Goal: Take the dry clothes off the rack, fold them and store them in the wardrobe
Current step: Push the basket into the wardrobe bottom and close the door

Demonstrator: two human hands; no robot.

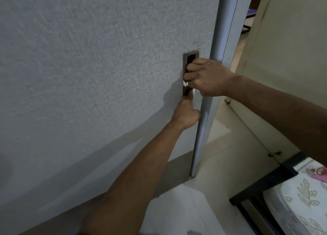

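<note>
Filling most of the view on the left, the wardrobe door [97, 66] is a broad grey panel with a rough, woven-looking surface and a smooth rounded strip down its right edge. Set into it near that edge is a narrow upright metal handle [190, 57], recessed and shiny around a dark slot. The right hand [207, 77] has its fingers curled into the upper part of the slot, gripping the handle. The left hand [185, 110] reaches up from below, its fingers bent into the lower end of the same handle. To the right, pale floor tiles [219, 128] run beside a bed [300, 199] with a dark frame and a leaf-patterned sheet.
</note>
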